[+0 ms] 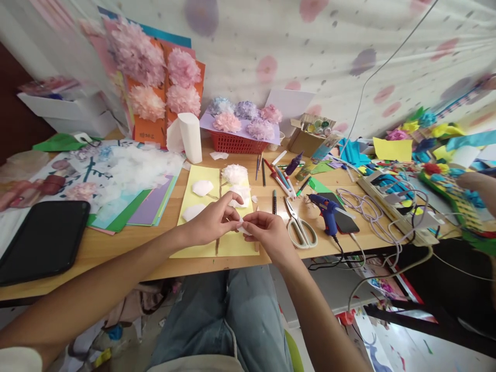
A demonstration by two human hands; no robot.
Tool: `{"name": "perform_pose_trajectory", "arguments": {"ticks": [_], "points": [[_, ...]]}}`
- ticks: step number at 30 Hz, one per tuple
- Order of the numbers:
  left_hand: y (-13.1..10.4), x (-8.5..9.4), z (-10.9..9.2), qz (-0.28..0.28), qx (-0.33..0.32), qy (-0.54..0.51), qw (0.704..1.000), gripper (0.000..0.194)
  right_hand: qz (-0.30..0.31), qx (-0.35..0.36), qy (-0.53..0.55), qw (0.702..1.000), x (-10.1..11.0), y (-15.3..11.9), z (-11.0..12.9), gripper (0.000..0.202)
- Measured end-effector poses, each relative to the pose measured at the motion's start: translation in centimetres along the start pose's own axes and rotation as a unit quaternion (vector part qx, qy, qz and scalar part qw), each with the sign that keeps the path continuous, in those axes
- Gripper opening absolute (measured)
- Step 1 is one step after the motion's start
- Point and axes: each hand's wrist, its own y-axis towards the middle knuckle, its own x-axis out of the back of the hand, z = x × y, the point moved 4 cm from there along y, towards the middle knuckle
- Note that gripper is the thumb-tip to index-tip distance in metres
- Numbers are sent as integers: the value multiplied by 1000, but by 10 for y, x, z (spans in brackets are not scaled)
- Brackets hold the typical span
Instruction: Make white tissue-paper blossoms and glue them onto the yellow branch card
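A yellow sheet (201,241) lies on the wooden table, with a brown drawn stem and branches. White paper pieces rest on it, one (202,187) at the upper left, and a fluffy white paper flower (235,174) sits at the top. Over the lower middle of the sheet, my left hand (214,219) and my right hand (267,232) meet fingertip to fingertip. Both pinch a small white paper piece (243,227), mostly covered by the fingers. My left wrist crosses above the sheet's left part.
Scissors (300,227), a blue glue gun (326,211) and markers (279,181) lie to the right. A black tablet (44,240) and coloured papers (149,206) are left. Behind stand a paper roll (189,138) and red basket (238,144). Another person's hand (478,186) shows far right.
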Motion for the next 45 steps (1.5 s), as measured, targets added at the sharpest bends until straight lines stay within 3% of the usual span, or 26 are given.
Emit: {"name": "perform_pose_trajectory", "arguments": {"ticks": [6,11,18,24,32,39,45], "points": [[3,2,3,-31,74,-122,989,46,-63,55,73,994,0,-1,1,31],[4,0,4,-57,109,-146,982,36,-85,87,102,987,-5,-4,-6,28],[5,-2,3,-39,71,-93,992,27,-75,44,93,992,-3,-6,-9,36],[2,-2,2,-4,44,-63,997,40,-26,9,58,998,-1,-5,-6,30],[1,0,0,12,32,-59,998,35,-50,7,71,996,-1,-2,-10,34],[2,-3,1,-25,82,-122,989,36,-90,67,73,991,-3,-2,-12,34],[4,-1,6,-47,109,-152,981,31,-118,161,-13,980,-2,-8,-10,24]]}}
